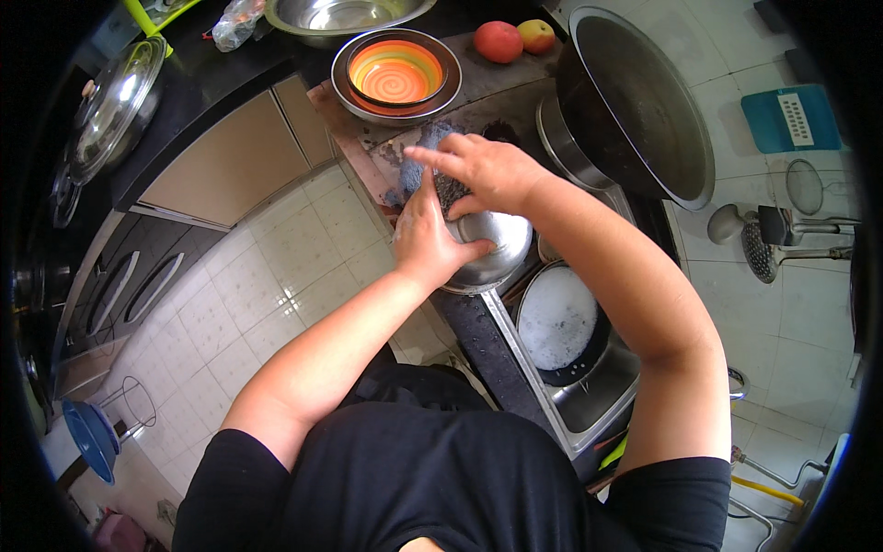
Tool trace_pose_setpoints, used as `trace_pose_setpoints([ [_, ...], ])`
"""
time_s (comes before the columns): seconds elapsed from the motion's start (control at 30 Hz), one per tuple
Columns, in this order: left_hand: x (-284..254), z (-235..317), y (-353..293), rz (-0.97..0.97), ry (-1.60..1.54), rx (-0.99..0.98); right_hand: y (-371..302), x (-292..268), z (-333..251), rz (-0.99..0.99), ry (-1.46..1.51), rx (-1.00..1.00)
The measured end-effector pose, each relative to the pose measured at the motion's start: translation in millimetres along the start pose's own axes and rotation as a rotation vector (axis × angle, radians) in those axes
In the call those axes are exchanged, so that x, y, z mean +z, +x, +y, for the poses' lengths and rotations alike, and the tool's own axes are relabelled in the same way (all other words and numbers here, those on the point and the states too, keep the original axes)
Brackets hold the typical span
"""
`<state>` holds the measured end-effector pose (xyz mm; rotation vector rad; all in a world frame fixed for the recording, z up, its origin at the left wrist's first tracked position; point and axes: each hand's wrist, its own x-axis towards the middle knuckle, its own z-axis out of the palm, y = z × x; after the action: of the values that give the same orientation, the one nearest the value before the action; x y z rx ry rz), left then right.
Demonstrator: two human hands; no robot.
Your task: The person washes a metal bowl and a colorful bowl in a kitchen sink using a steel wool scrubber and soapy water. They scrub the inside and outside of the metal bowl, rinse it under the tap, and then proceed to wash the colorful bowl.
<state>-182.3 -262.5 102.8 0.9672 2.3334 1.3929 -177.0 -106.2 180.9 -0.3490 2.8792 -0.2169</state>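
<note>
Two bare hands meet over a steel bowl point(497, 250), which lies at the counter's edge beside the sink, its shiny curved side in view. The left hand point(426, 235) is held wide, thumb on the metal and fingers raised along the far left side, a hold that probably keeps the bowl from slipping or turning. The right hand point(492, 172) arches over from the other side, index finger extended and thumb bent down, close to a dark scrubber point(450, 190); whether its fingers close on the scrubber cannot be told. A blue-grey cloth point(413, 173) lies just beyond. The counter point(515, 78) is brown, worn and stained; on it stand an orange bowl point(397, 78), nested in larger ones presumably to save room, and two fruits point(498, 42). In the sink point(593, 409), a dark pan point(555, 376) contains whitish suds point(556, 317), the basin likely catching any spill. A large pot point(639, 106) is tilted on edge near the tiled wall point(736, 308), where ladles point(760, 254) and a teal grater point(750, 118) hang within reach. At left are pale floor tiles point(267, 248) and a beige cabinet point(230, 161).
</note>
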Motion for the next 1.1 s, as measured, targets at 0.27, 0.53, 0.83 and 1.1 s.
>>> trace_pose_setpoints([
  [0.27, 5, -9, -1, 0.021, -0.010, 0.033, -10, 0, -1, 0.039, 0.096, 0.109],
  [0.53, 8, -11, -4, 0.036, -0.052, 0.071, -82, 35, 21, 0.147, 0.421, 0.575],
  [0.83, 5, -7, -3, 0.031, 0.055, -0.010, -12, 17, -10, 0.143, 0.262, 0.478],
  [1.1, 9, -10, -2, 0.017, -0.054, 0.060, -47, 8, 32, 0.078, 0.248, 0.474],
])
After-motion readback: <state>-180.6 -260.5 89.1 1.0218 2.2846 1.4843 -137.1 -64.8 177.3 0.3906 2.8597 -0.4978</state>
